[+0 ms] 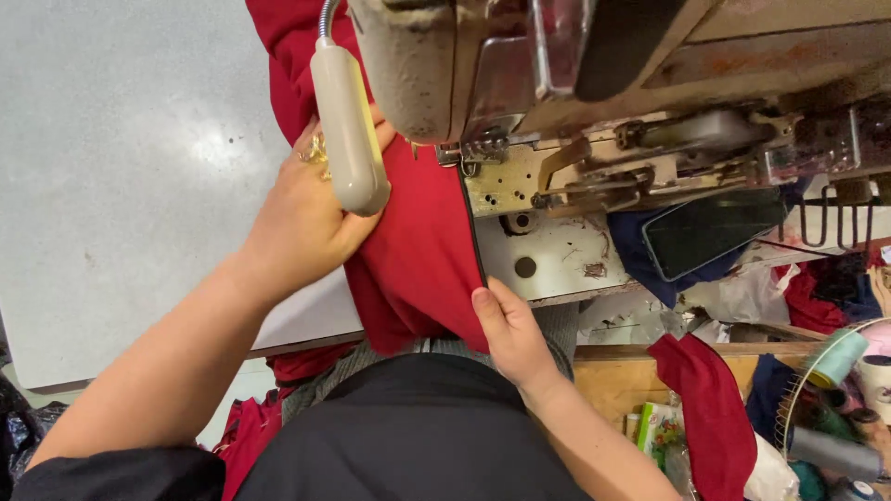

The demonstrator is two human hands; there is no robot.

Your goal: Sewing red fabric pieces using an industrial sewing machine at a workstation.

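Red knit fabric piece (418, 250) lies over the front edge of the pale grey sewing table (139, 167), running from under the worn beige industrial sewing machine head (436, 65) down toward the person's lap. Left hand (306, 218) rests palm-down on the fabric's left side w/ fingers spread flat, pressing it to the table; part of that hand is hidden behind the cream plastic gooseneck lamp (348, 130), which hangs just above it. Right hand (510, 334) pinches the fabric's right edge at the table's front edge, thumb on top, fingers curled under. The dark straight edge of the fabric runs up from that thumb to the scratched metal machine bed plate (538, 250). Further right on the machine bed a black smartphone (710, 232) lies on dark blue cloth (640, 250). Below the table's right end, a wooden box holds another red fabric scrap (705, 399), & a wire basket (789, 399) at the lower right corner carries thread cones incl a teal one (835, 357)
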